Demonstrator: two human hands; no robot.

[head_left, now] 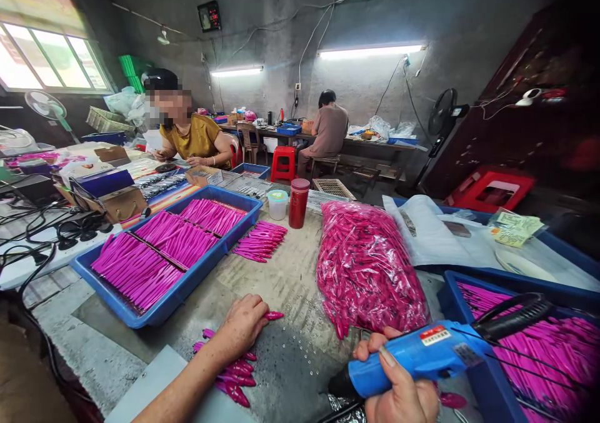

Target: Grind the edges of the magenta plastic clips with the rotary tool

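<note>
My left hand [247, 322] is closed on a glossy magenta spindle-shaped piece [274, 315], whose pointed end sticks out past the fingers. Several similar magenta pieces [239, 368] lie in a row under and beside my left forearm. In my right hand [398, 379] is a blue electric screwdriver [412, 357] with a black nose pointing left and a black hanging loop. Tiny rings [300, 342] are scattered on the worktable [281, 279] between the hands. A big clear bag [370, 267] full of magenta pieces stands just beyond my right hand.
Blue trays [162, 315] [473, 354] of magenta pieces flank the worktable. A small pile [260, 240], a white-lidded tub [278, 205] and a red canister [299, 204] stand farther back. Cables and a power strip [51, 248] lie left. Two people [197, 139] [330, 126] sit beyond.
</note>
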